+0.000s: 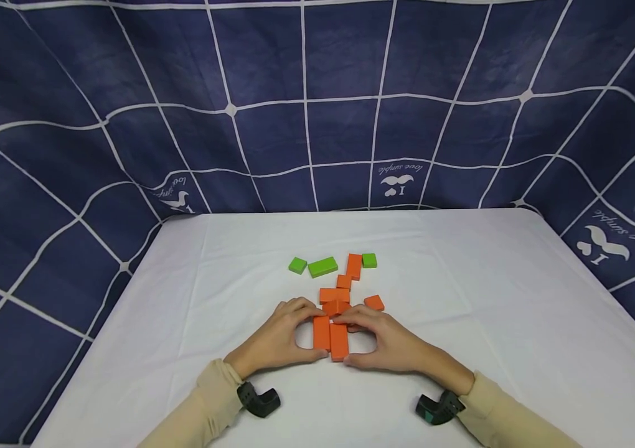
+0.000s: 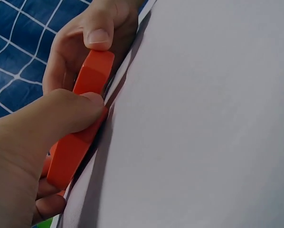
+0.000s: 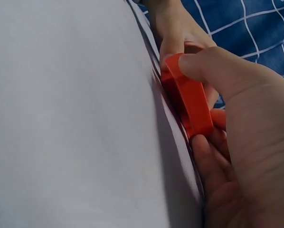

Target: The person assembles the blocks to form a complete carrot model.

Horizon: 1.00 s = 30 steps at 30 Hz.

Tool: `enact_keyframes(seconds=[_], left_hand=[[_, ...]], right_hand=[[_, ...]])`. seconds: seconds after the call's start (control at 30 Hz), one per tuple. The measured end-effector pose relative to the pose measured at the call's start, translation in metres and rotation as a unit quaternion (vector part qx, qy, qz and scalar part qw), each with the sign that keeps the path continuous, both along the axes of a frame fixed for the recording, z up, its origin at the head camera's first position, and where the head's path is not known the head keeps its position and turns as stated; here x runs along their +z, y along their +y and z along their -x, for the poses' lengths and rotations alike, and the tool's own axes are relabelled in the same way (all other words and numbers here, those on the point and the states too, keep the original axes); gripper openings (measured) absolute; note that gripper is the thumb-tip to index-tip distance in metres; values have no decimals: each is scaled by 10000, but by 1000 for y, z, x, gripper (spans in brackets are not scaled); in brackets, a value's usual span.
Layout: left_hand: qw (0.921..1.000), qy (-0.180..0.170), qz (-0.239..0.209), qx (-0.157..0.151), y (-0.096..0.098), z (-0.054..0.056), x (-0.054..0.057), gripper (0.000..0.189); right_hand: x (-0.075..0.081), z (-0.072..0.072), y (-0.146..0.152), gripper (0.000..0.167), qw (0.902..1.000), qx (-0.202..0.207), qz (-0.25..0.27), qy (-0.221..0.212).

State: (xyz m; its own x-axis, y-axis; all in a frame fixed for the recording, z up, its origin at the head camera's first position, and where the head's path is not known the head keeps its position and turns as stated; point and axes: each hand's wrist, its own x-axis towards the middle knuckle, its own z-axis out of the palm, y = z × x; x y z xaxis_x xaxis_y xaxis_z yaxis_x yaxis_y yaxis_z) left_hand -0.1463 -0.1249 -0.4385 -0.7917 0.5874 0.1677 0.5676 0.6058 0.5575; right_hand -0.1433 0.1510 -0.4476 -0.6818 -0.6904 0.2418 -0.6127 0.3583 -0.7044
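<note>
Two long orange blocks lie side by side on the white-covered table. My left hand (image 1: 279, 339) holds the left orange block (image 1: 321, 334) lengthwise, thumb at its near end and fingers at its far end. Likewise, my right hand (image 1: 390, 343) grips the right orange block (image 1: 339, 343), which sits slightly nearer to me. In the right wrist view the thumb presses the end of that orange block (image 3: 195, 102). Just beyond the fingertips are a peaked orange block (image 1: 336, 308) and a crosswise orange block (image 1: 334, 295).
Farther back, a small orange block (image 1: 343, 281) touches a longer orange block (image 1: 353, 266). Green blocks (image 1: 323, 267) lie along the back of the group, one small green block (image 1: 370, 260) at right. A loose orange piece (image 1: 374, 302) lies beyond my right hand. Dark blue curtain (image 1: 272, 137) surrounds the table.
</note>
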Motion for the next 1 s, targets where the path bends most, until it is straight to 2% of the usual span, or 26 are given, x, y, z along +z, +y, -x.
enact_keyframes(seconds=[0.33, 0.6, 0.7, 1.0], left_hand=[[9998, 131, -100, 138, -3, 14, -5, 62], [9984, 483, -89, 296, -5, 22, -7, 62], [9979, 493, -124, 391, -6, 24, -8, 63], [9968, 599, -27, 538, -8, 22, -15, 66]], right_hand=[[1, 19, -7, 60, 9997, -257, 6, 37], [2, 37, -11, 58, 9997, -217, -123, 56], [1, 43, -14, 57, 9993, -213, -230, 181], [-1, 44, -14, 55, 9958, -338, -695, 485]])
